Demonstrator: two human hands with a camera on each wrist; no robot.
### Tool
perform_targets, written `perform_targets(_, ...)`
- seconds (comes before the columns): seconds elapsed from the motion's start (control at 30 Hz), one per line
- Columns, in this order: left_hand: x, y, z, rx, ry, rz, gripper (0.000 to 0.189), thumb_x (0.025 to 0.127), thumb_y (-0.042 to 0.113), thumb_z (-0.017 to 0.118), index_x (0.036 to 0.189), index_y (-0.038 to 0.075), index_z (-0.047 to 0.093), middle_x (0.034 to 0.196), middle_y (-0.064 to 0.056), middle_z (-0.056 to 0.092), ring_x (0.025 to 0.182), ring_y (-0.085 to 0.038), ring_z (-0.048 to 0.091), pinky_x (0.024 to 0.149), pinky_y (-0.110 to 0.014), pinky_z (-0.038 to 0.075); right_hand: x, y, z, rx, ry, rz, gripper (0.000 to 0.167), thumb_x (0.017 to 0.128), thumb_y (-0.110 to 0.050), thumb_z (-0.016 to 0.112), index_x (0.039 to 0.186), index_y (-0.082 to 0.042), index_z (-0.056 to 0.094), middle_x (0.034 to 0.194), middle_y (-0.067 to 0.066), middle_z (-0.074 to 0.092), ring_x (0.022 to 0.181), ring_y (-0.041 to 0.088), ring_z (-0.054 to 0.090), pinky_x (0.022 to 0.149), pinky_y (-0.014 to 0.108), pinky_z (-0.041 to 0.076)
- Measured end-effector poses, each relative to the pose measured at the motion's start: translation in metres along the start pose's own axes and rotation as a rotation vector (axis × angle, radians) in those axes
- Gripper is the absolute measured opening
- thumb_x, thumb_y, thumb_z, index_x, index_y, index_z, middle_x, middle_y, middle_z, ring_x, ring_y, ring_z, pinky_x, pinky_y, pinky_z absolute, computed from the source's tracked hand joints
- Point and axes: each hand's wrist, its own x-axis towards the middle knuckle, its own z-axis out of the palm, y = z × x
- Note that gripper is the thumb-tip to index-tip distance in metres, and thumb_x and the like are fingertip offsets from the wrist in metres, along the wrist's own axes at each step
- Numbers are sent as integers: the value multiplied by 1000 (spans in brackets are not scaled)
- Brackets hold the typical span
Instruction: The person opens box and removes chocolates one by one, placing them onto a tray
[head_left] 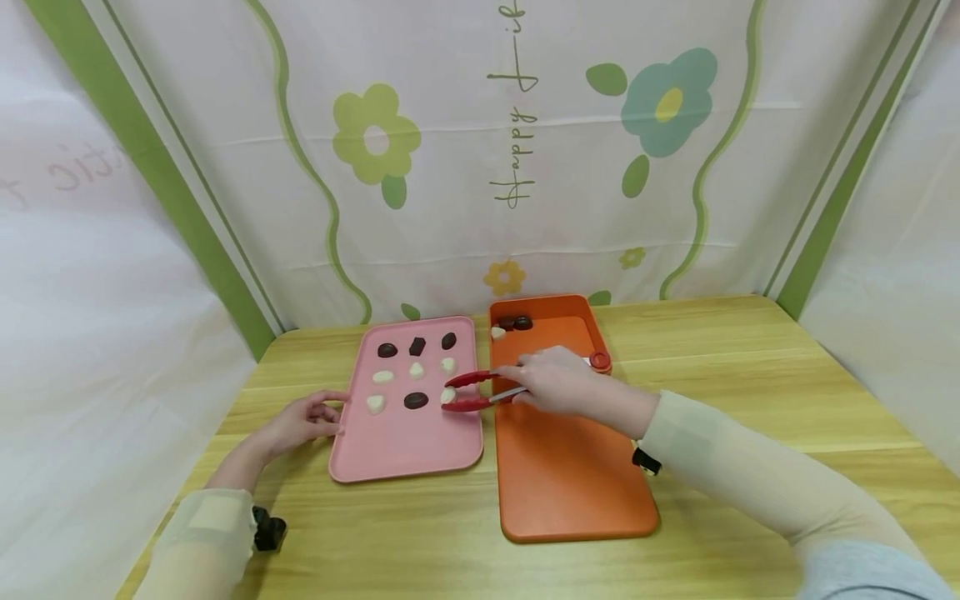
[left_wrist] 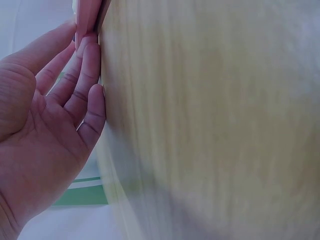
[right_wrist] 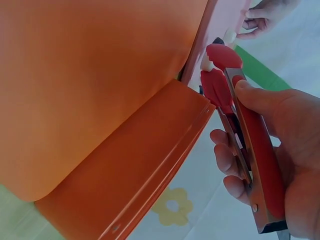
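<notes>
My right hand [head_left: 558, 379] grips red-tipped tongs [right_wrist: 257, 150]. Their red tips stand on either side of a white chocolate [head_left: 448, 395] at the right of the lowest row on the pink tray [head_left: 405, 450]. Dark and white chocolates lie in rows there, among them a dark oval one [head_left: 416, 401] and a white heart-shaped one [head_left: 375, 404]. At the tray's left edge, my left hand [head_left: 300, 421] holds the rim between thumb and fingers. In the left wrist view the thumb lies at the top of the rim, and the fingertips touch its side and underside.
Right of the tray stands an orange box [head_left: 555, 325] with dark chocolates [head_left: 522, 322] and a white one [head_left: 498, 332] in its far left corner. An orange lid or flat panel [head_left: 573, 492] extends toward me. A patterned curtain [head_left: 450, 233] hangs behind the wooden table [head_left: 712, 350].
</notes>
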Motion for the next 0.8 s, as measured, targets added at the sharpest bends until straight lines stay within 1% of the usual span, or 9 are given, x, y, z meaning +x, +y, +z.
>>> perform_targets(0.1, 0, -1, 0, -3, -5, 15, 55, 92, 12, 68, 139, -3, 44, 98, -12, 64, 82, -20, 52, 67, -29, 40, 3, -1, -1, -5, -14, 5, 40, 86, -35, 75, 121, -18, 67, 78, -2, 57, 64, 15, 55, 51, 30, 44)
perform_targets(0.23, 0, -1, 0, -8, -5, 19, 56, 92, 11, 68, 140, -3, 44, 99, -12, 64, 82, -21, 51, 66, -29, 40, 7, -2, -3, -12, -36, 14, 40, 86, -36, 75, 120, -17, 67, 77, -2, 57, 64, 15, 54, 52, 30, 45)
perform_targets(0.47, 1, 0, 1, -21, 0, 15, 55, 92, 10, 68, 140, -3, 44, 99, -13, 64, 80, -22, 50, 65, -29, 39, 10, -4, -5, -24, -61, 38, 39, 85, -36, 75, 119, -17, 67, 77, -2, 57, 64, 15, 53, 51, 29, 44)
perform_targets(0.67, 0, -1, 0, -17, 0, 21, 55, 91, 9, 68, 140, -3, 44, 98, -12, 64, 79, -21, 51, 64, -28, 40, 4, -2, -8, -15, -54, 45, 45, 85, -36, 75, 126, -20, 65, 79, -2, 56, 63, 15, 52, 51, 28, 42)
perform_targets(0.8, 0, -1, 0, -23, 0, 23, 55, 91, 9, 68, 139, -3, 44, 98, -12, 64, 80, -21, 51, 65, -28, 40, -5, 1, -9, 4, -14, 55, 48, 85, -37, 75, 129, -22, 64, 79, -3, 54, 62, 15, 51, 51, 28, 40)
